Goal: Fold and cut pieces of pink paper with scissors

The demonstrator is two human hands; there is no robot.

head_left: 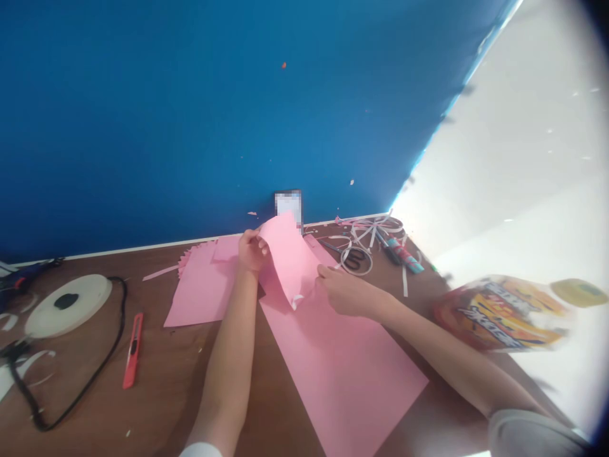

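A pink paper sheet (288,251) is raised and curved above the table, held between my two hands. My left hand (252,252) is closed on its left edge, with the fingers curled. On the right edge, my right hand (343,292) pinches the paper with thumb and fingers. A small white curled piece (297,301) shows at the sheet's lower corner. Beneath lies a larger pink sheet (347,368), reaching toward the front of the table. More pink paper (204,292) rests to the left of my left hand, with a fringed strip along its far edge.
A red box cutter (134,349) and a white disc (69,306) beside a black cable lie left. Scissors (353,259), paper strips (375,225) and a red-and-blue tube (404,255) lie right. A large bottle (509,314) is at far right. A screen (288,203) leans against the blue wall.
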